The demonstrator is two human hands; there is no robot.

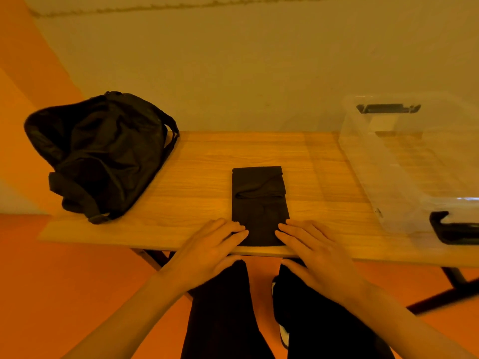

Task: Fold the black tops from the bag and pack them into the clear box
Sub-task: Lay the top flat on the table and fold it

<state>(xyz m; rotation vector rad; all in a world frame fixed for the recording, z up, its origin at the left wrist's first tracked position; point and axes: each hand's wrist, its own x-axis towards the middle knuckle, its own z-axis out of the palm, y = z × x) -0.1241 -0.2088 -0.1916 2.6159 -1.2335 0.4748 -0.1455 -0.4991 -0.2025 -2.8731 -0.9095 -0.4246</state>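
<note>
A black top [259, 200] lies folded into a narrow rectangle on the wooden table [202, 177], reaching its front edge. My left hand [210, 250] rests flat at the top's near left corner, fingertips on the cloth. My right hand [313, 252] lies flat at the near right corner in the same way, fingers straight. The black bag [101, 154] sits slumped at the table's left end. The clear box [414, 161] with black handle clips stands at the right end; I see no clothing inside it.
A pale wall runs right behind the table. Below the table's front edge are my black trousers [228, 314], a shoe and the orange floor. Dark table legs [451, 288] show at lower right.
</note>
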